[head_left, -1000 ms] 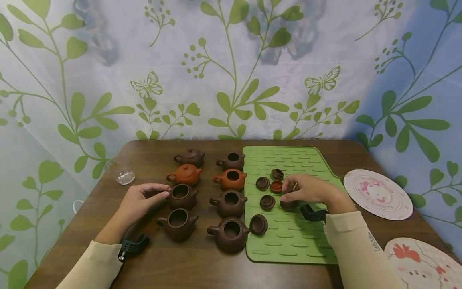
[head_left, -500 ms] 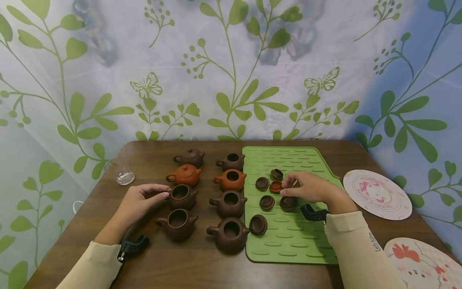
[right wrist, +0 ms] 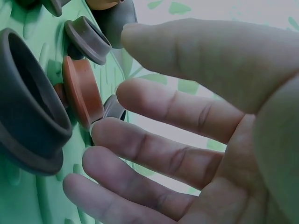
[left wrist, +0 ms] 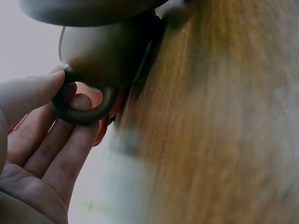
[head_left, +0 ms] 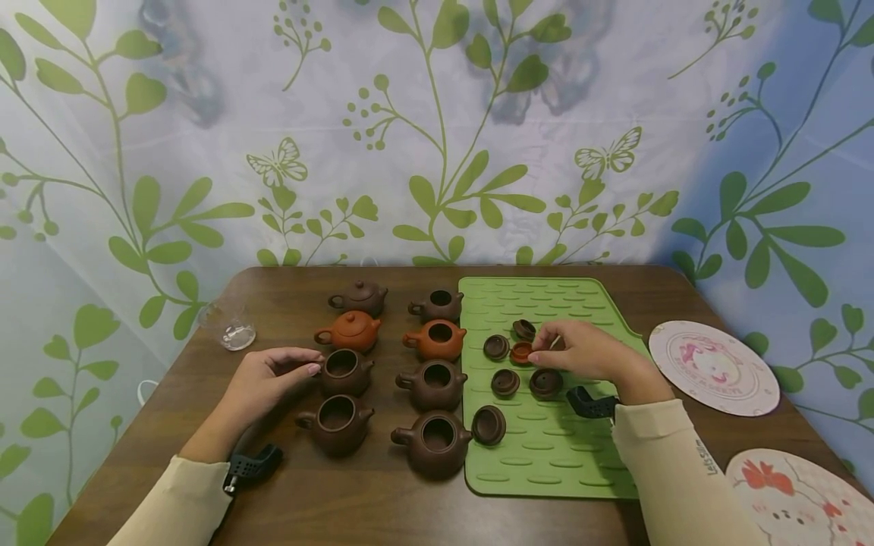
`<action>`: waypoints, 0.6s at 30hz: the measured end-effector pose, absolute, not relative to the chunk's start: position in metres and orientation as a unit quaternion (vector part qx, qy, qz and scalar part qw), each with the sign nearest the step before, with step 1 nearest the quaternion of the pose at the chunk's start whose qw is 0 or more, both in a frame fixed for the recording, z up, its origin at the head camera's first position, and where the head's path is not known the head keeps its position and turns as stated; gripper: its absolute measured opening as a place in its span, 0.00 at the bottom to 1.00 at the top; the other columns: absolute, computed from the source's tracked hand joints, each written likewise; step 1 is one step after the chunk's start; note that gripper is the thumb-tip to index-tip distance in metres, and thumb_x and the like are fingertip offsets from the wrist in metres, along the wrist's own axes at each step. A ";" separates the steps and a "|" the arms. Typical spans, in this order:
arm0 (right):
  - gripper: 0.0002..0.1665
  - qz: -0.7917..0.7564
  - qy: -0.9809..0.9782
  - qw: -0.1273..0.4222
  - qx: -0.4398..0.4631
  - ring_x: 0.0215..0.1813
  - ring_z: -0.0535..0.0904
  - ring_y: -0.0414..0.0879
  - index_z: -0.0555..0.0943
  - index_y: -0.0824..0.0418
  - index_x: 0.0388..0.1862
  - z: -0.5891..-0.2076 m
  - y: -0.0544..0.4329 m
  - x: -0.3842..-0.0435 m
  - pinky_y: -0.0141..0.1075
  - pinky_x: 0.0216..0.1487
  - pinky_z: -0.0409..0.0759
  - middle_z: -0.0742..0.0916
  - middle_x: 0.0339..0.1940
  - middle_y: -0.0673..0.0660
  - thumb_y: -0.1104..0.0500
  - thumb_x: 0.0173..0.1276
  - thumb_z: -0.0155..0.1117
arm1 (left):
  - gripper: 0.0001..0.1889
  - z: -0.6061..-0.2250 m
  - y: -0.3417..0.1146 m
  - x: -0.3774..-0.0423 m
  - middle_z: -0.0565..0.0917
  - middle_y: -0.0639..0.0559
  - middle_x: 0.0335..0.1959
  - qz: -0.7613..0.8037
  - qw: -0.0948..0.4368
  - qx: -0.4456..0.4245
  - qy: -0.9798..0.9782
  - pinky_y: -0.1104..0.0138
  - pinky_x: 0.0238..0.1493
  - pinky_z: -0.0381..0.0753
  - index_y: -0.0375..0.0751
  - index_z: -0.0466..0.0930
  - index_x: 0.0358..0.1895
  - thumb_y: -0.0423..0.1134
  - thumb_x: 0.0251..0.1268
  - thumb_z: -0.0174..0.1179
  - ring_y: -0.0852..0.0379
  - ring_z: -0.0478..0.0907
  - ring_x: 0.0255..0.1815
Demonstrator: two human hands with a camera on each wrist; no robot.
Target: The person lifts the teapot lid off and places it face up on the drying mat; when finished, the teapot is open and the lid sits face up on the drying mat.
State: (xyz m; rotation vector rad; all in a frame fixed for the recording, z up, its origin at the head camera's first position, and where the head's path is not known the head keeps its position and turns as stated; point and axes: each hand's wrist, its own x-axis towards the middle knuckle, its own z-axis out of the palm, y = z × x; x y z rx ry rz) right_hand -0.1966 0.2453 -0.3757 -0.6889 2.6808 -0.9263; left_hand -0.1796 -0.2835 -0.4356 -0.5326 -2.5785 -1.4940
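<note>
My left hand (head_left: 273,383) pinches the loop handle (left wrist: 84,114) of a lidless dark brown teapot (head_left: 344,371) between thumb and fingers. The teapot stands on the table. My right hand (head_left: 587,351) hovers low over the green mat, thumb and fingers spread, with nothing between them. Its fingertips are right at an upturned orange lid (head_left: 521,352); the right wrist view shows this lid (right wrist: 84,91) beside the middle fingertip. Just below that hand lies a dark brown lid (head_left: 546,383). More upturned brown lids (head_left: 505,382) lie around it.
Lidless teapots (head_left: 432,384) line the left edge of the green mat (head_left: 546,455). Behind the held teapot stand lidded orange (head_left: 351,330) and brown (head_left: 362,296) teapots. A glass cup (head_left: 237,334) is at the left, and round printed mats (head_left: 713,368) lie at the right.
My right hand has moved from the dark brown lid, now fully uncovered on the mat, slightly away to the orange lid. My left hand has stayed on the teapot handle.
</note>
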 end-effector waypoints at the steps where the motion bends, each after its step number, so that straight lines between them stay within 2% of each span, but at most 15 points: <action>1: 0.09 -0.315 0.913 0.109 -0.235 0.39 0.78 0.50 0.84 0.55 0.44 -0.375 0.244 -0.196 0.45 0.40 0.76 0.84 0.41 0.50 0.51 0.78 0.70 | 0.09 -0.436 -0.284 -0.180 0.91 0.54 0.45 -0.493 0.057 -0.176 -0.850 0.71 0.45 0.84 0.45 0.92 0.49 0.39 0.70 0.73 0.58 0.88 0.46; 9: 0.12 -0.308 0.920 0.099 -0.222 0.39 0.79 0.49 0.84 0.57 0.47 -0.373 0.238 -0.194 0.45 0.40 0.77 0.84 0.43 0.51 0.50 0.78 0.69 | 0.09 -0.436 -0.284 -0.180 0.91 0.53 0.45 -0.500 0.057 -0.178 -0.845 0.70 0.44 0.85 0.44 0.92 0.49 0.39 0.70 0.73 0.56 0.88 0.46; 18: 0.13 -0.318 0.922 0.069 -0.211 0.49 0.84 0.53 0.84 0.60 0.50 -0.373 0.230 -0.196 0.52 0.46 0.82 0.86 0.46 0.54 0.52 0.80 0.68 | 0.09 -0.434 -0.284 -0.183 0.91 0.53 0.45 -0.494 0.056 -0.176 -0.849 0.70 0.44 0.85 0.44 0.93 0.49 0.39 0.70 0.74 0.57 0.88 0.45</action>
